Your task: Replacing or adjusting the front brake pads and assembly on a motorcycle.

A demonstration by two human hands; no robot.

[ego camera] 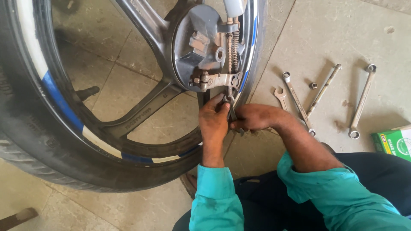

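The floor (pixel 325 38) was paved with large grey stone slabs, dusty and stained, with dark seams running between them. Soft daylight fell evenly across it, and a broad shadow lay on the slabs at the far left. At the near left edge a brown wooden piece (pixel 16 218) lay on the ground.

Both hands meet at a motorcycle wheel (pixel 98 128): the left hand (pixel 213 122) presses against the rim below the brake drum (pixel 201 47), while the right hand (pixel 253 116) grips a spanner (pixel 231 109). Spare spanners (pixel 299 102) lie on the floor (pixel 325 38) beyond the right hand.
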